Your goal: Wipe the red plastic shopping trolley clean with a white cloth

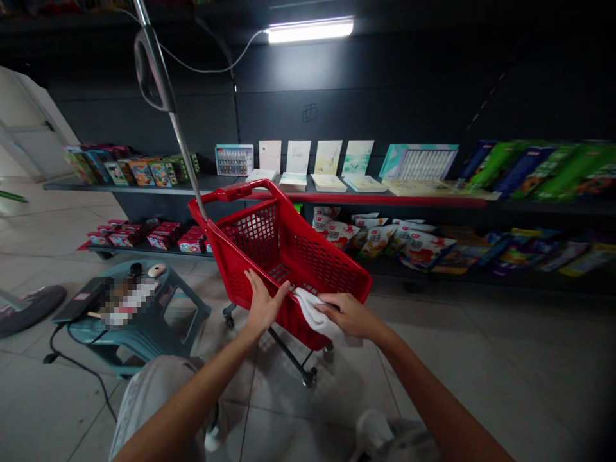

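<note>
A small red shopping cart (pixel 332 269) with perforated basket walls stands on the tiled floor in front of me. My left hand (pixel 264 300) lies against the near side of its basket, fingers spread and thumb toward the rim. In my right hand (pixel 349 314) is a white cloth (pixel 317 314), pressed to the near side and rim of the basket toward its front end. Part of the cloth hangs below the hand. The cart's handle (pixel 231 192) points to the far left, and its wheels show underneath.
Behind the cart, a dark shelf unit (pixel 414 200) holds notebooks, pen sets, boxes and snack bags. To the left stands a blue-grey plastic stool (pixel 163 321) with a black device and cables. A metal pole (pixel 180 138) rises beside the cart handle. A lamp (pixel 310 30) glows above.
</note>
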{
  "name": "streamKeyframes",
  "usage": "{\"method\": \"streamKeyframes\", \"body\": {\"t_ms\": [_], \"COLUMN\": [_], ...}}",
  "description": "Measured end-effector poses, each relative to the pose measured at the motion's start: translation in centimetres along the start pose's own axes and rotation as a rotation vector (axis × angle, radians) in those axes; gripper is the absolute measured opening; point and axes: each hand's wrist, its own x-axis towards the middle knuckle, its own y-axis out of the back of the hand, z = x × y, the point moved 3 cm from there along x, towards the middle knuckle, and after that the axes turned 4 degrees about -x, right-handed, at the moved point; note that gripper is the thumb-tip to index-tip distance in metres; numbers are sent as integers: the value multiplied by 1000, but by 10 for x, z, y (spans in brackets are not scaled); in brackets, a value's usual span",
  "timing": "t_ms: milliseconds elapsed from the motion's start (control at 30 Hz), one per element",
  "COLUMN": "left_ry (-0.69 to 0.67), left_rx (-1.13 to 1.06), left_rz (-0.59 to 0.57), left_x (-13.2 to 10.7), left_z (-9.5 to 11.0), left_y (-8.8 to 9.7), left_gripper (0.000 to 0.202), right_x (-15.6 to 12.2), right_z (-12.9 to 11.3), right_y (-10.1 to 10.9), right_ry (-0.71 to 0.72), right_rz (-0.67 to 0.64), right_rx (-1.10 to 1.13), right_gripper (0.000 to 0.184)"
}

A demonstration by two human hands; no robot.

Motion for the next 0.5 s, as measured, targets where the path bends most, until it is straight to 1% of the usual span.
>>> {"method": "streamKeyframes", "body": {"t_ms": [100, 233, 300, 367, 433, 500], "left_ry": [-41, -36, -40, -53, -67, -89], "left_rx": [13, 26, 18, -1, -16, -5], "left_rz": [56, 44, 29, 14, -15, -21], "left_x": [4, 11, 18, 26, 32, 31], "left_z": [-4, -9, -11, -12, -13, -11], "left_y": [3, 11, 19, 30, 40, 47], "left_gripper": [119, 110, 107, 104, 102, 97], "right_x": [6, 21, 29, 37, 42, 47], "right_z": [-7, -11, -14, -18, -22, -25], "right_y": [-9, -21, -28, -36, -44, -51], "right_ry": [27, 52, 65, 75, 77, 72], "right_rz": [-45, -74, -89, -109, -135, -167], "right_rx": [38, 71, 87, 98, 73, 15], "right_gripper": [38, 35, 32, 26, 18, 13]}}
